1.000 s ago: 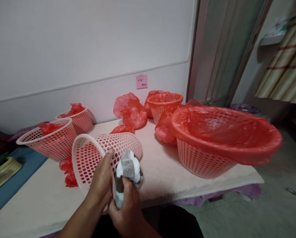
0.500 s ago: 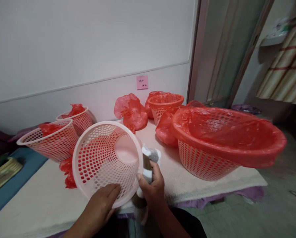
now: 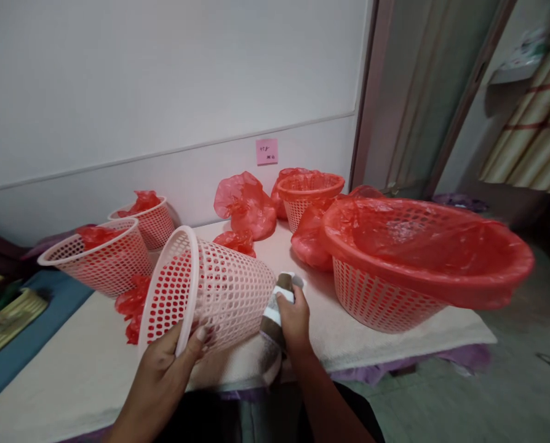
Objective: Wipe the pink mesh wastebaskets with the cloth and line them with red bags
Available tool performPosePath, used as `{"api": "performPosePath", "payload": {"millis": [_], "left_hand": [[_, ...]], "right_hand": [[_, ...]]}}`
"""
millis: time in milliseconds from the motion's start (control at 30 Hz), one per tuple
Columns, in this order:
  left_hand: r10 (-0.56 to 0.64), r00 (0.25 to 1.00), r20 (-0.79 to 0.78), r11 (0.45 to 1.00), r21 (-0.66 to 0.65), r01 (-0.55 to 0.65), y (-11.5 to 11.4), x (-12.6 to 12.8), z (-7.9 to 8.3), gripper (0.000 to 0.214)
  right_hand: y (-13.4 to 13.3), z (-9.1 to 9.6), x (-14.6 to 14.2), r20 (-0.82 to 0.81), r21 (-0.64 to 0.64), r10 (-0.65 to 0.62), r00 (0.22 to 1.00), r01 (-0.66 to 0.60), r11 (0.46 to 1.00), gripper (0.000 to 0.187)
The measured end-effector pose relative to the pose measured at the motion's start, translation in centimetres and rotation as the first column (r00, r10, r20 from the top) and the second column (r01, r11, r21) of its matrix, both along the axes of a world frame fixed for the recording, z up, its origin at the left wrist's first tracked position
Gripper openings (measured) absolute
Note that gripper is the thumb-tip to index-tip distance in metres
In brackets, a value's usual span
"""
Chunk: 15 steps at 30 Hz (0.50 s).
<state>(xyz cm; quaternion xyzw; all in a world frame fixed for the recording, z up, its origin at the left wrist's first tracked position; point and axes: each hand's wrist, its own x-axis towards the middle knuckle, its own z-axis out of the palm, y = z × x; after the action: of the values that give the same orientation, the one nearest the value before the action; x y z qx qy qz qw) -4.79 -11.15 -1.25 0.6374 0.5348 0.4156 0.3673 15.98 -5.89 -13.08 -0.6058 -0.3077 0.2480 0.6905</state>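
A pale pink perforated basket lies tilted on its side over the cloth-covered table, its mouth turned to the left. My left hand grips the basket's rim from below, fingers curled round it. My right hand is closed on a grey, white and brown cloth and presses it against the basket's bottom end. Part of the cloth hangs down over the table's front edge.
A large red basket lined with a red plastic bag stands at the right. Two pale baskets with red bags stand at the left, a small red basket and loose red bags at the back wall.
My left hand turned the basket from facing me to lying sideways with its mouth leftward. My right hand moved the cloth from the basket's rim down to its bottom end.
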Motion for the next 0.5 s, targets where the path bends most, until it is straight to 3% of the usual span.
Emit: {"api": "performPosePath", "payload": {"millis": [100, 167, 233, 333, 400, 500], "left_hand": [[-0.003, 0.998, 0.055, 0.998, -0.057, 0.007, 0.4, 1.2, 0.7, 0.038], [-0.018, 0.994, 0.109, 0.996, -0.082, 0.027, 0.7, 2.3, 1.4, 0.038], [-0.021, 0.981, 0.194, 0.993, -0.112, 0.043, 0.9, 3.5, 2.2, 0.037], [0.066, 0.95, 0.304, 0.977, -0.211, 0.0, 1.1, 4.7, 3.5, 0.036], [0.137, 0.937, 0.322, 0.963, -0.265, -0.05, 1.2, 5.0, 4.0, 0.034], [0.173, 0.917, 0.36, 0.956, -0.285, -0.069, 1.5, 5.1, 4.1, 0.032]], "right_hand": [[-1.4, 0.3, -1.8, 0.121, 0.091, 0.035, 0.992, -0.046, 0.995, 0.033], [-3.3, 0.5, -4.1, 0.249, 0.172, 0.109, 0.962, -0.155, 0.973, 0.033], [-5.3, 0.7, -6.4, 0.481, 0.283, 0.175, 0.859, -0.341, 0.897, 0.04], [-7.0, 0.7, -8.4, 0.653, 0.316, 0.143, 0.743, -0.44, 0.84, 0.046], [-6.7, 0.6, -8.3, 0.673, 0.287, 0.142, 0.726, -0.432, 0.855, 0.042], [-4.6, 0.2, -6.5, 0.582, 0.245, 0.092, 0.808, -0.282, 0.928, 0.036]]}}
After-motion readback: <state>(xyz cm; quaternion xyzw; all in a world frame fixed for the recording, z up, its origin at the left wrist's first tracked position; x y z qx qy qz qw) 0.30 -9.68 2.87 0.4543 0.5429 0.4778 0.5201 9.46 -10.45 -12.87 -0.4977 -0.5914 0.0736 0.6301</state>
